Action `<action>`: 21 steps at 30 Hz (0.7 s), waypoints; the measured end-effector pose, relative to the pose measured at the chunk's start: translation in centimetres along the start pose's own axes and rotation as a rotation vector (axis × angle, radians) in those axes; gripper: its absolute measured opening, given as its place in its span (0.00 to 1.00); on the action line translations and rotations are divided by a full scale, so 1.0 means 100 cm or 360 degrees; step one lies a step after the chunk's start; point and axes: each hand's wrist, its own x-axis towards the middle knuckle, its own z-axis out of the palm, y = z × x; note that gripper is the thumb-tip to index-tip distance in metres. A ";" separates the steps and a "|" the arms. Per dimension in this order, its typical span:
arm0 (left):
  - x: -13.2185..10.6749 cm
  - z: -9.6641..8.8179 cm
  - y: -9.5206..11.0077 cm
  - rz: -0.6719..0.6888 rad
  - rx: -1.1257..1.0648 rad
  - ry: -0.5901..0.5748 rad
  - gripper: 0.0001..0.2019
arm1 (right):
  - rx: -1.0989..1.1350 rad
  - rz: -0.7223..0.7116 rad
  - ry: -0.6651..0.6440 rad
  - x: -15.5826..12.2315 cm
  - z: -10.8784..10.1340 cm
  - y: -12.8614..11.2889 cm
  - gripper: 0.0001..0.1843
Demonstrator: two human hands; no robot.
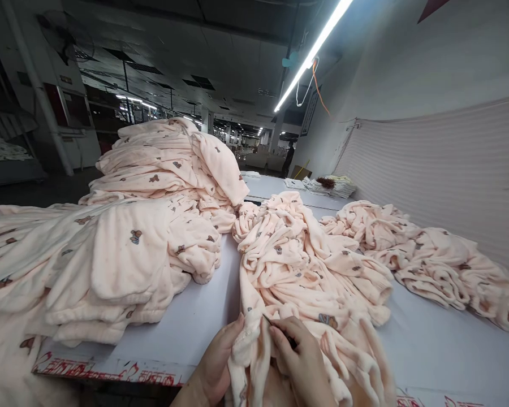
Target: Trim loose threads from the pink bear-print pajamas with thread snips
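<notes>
A pale pink plush garment (261,339) with small bear prints hangs over the table's front edge, bunched in folds. My left hand (218,356) is closed on its left edge, thumb on top. Just to the right, my right hand (299,356) is closed around what look like small dark thread snips (267,320). Their thin tip points up and left against the fabric, while most of the tool is hidden in the fingers. Behind both hands, more of the same plush fabric (280,249) runs back in a loose heap.
At the left, a tall pile of matching pink garments (161,169) covers much of the white table (220,305). Another crumpled row (432,260) lies at the right near the striped curtain (441,164). Stacked white cloths (337,186) sit at the far end under a lit tube lamp (314,53).
</notes>
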 end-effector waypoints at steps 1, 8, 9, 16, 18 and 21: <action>0.001 0.001 -0.001 -0.0001 -0.0011 -0.0013 0.19 | -0.0042 -0.0024 -0.0020 -0.002 -0.001 0.000 0.10; 0.016 0.005 -0.004 -0.0059 0.0260 -0.0090 0.19 | -0.0271 -0.0013 0.0059 -0.017 -0.012 -0.007 0.13; 0.018 0.005 -0.003 -0.0079 0.0294 -0.0098 0.19 | -0.0206 -0.0013 0.0037 -0.022 -0.006 -0.007 0.13; 0.022 0.000 0.019 -0.0048 0.0570 -0.0001 0.23 | -0.0429 0.0046 -0.0496 -0.064 0.065 0.013 0.20; 0.011 -0.009 0.028 0.0037 0.0706 0.0140 0.18 | -0.0552 0.0015 -0.0493 -0.060 0.067 0.023 0.13; -0.023 -0.034 0.025 0.0146 0.0938 0.0440 0.06 | -0.0490 0.0020 -0.0488 -0.048 0.054 0.030 0.08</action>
